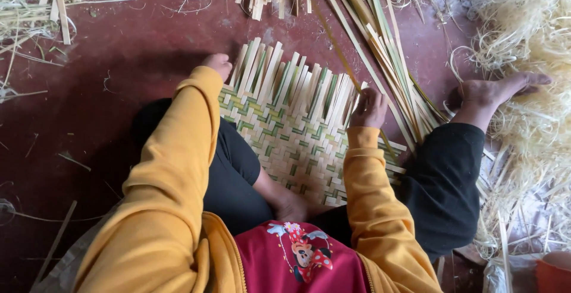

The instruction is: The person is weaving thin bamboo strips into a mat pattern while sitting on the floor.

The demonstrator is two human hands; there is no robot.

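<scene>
The woven bamboo mat (285, 132) lies flat on the dark red floor (119, 61), directly in front of the seated person and partly under the legs; its finished checkered part is near the body, and its loose upright strips (297, 82) point away from the person, so the long axis of each strip runs from the body toward the far side.

The right hand (369, 109) rests at the right end of that row of strips; its fingers are curled closed around one thin strip, which runs up and away to the left over the mat edge. The left hand (219, 64) sits at the left end of the row, at the far corner of the mat; it looks bent into a loose fist and touches the outer strips, but I cannot tell if it grips one, because the yellow sleeve (184, 150) hides much of it.

Both hands are equally close to the row, one at each end; the strips between them stand free.

Just right of the right hand lies a bundle of long loose strips (386, 61), slanted, touching the mat edge; beyond it are a bare foot (493, 94) and a pile of pale shavings (529, 61). The left side of the floor is more open; only some scattered splinters lie there.
</scene>
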